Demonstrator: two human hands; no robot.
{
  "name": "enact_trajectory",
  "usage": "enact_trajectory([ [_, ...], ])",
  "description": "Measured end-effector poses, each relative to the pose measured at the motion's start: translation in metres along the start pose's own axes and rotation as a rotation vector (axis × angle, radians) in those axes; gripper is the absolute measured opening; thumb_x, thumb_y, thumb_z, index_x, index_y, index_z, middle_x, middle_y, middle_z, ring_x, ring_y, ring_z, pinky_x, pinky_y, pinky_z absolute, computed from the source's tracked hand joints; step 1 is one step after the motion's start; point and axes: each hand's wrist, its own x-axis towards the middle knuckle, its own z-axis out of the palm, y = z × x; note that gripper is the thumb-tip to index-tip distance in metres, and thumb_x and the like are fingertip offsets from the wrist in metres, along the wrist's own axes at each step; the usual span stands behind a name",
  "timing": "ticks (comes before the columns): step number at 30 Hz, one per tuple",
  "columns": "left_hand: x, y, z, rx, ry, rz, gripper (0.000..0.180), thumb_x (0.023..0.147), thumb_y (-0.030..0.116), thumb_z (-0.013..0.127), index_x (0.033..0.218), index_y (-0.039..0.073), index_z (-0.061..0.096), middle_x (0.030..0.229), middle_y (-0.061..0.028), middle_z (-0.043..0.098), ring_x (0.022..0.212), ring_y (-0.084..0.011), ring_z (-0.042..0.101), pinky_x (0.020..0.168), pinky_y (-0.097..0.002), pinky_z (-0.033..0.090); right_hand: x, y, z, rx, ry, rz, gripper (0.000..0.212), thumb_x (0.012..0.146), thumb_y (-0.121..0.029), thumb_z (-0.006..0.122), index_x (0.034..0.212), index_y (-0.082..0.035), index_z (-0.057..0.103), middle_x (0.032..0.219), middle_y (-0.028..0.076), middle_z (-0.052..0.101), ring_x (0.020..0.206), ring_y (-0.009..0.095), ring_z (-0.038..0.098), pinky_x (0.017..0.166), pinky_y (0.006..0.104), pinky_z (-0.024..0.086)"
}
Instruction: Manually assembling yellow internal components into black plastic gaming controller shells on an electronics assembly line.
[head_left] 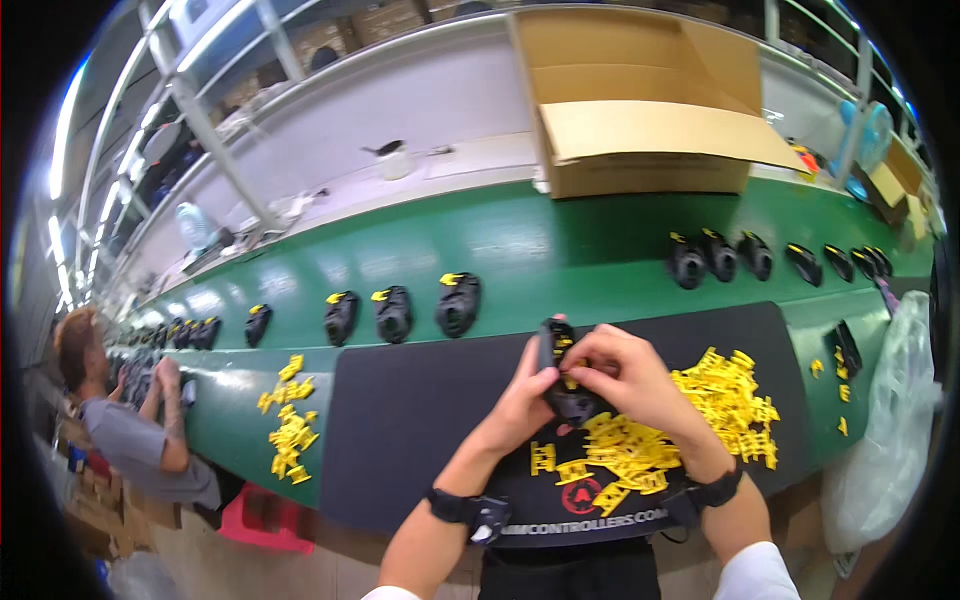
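My left hand (pixel 520 405) is wrapped round a black moulded plastic shell (pixel 574 404), held tilted up above the dark mat. Bits of yellow show inside the shell. The fingers of my right hand (pixel 622 372) are pinched together against its inner side; what lies between the fingertips is too small and covered to make out. Beside and under my right forearm spreads a heap of small yellow plastic clips (pixel 630 450), some lying loose near the mat's front edge.
Similar black shells with yellow tips (pixel 458 305) stand in a row along the green bench (pixel 560 240). More yellow clips (pixel 292 440) lie left of the mat (pixel 400 430). An open cardboard box (pixel 650 175) stands behind. A plastic bag (pixel 885 420) hangs at right; a co-worker (pixel 140 430) sits at left.
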Motion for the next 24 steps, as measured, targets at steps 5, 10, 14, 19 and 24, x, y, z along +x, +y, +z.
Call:
enact_trajectory([
  [5,0.012,-0.008,0.010,-0.032,0.000,-0.103,0.080,0.084,0.049,0.053,0.156,0.027,0.025,0.141,-0.0070,0.042,0.116,-0.0216,0.051,0.068,-0.0385,0.055,-0.008,-0.006,-0.003,0.255,0.038,0.070,0.009,0.091,-0.001,0.063,0.098,0.003,0.067,0.090,0.003,0.060,0.081,0.009,0.059,0.071,0.0233,0.047],
  [10,0.014,-0.038,-0.007,-0.273,-0.151,-0.103,0.074,0.099,0.046,0.048,0.158,0.038,0.005,0.113,-0.0012,0.056,0.067,-0.0084,0.058,0.048,-0.0233,0.046,-0.012,0.006,0.005,0.314,0.036,0.189,0.007,0.087,0.000,0.062,0.088,-0.004,0.056,0.071,-0.007,0.044,0.062,0.001,0.040,0.054,0.0185,0.032],
  [14,0.010,-0.037,-0.008,-0.237,-0.101,-0.109,0.072,0.101,0.047,0.045,0.159,0.036,0.004,0.109,-0.0013,0.056,0.067,-0.0071,0.056,0.046,-0.0228,0.044,-0.013,0.018,0.012,0.330,0.022,0.161,0.009,0.087,-0.001,0.062,0.089,-0.005,0.054,0.072,-0.007,0.041,0.063,0.001,0.039,0.052,0.0176,0.031],
  [19,0.017,-0.039,-0.016,-0.225,-0.071,-0.115,0.072,0.100,0.048,0.045,0.159,0.036,0.005,0.106,-0.0012,0.055,0.066,-0.0069,0.054,0.046,-0.0227,0.042,-0.011,0.000,0.015,0.350,0.068,0.161,0.010,0.092,0.000,0.059,0.090,-0.007,0.051,0.075,-0.008,0.042,0.066,0.000,0.039,0.053,0.0160,0.028],
  [24,0.018,-0.038,-0.012,-0.226,-0.102,-0.102,0.071,0.101,0.049,0.044,0.159,0.036,0.006,0.108,-0.0021,0.053,0.068,-0.0083,0.053,0.046,-0.0240,0.040,-0.010,0.017,0.013,0.341,0.049,0.163,0.009,0.090,0.000,0.060,0.089,-0.006,0.053,0.072,-0.007,0.044,0.062,0.000,0.041,0.049,0.0154,0.030],
])
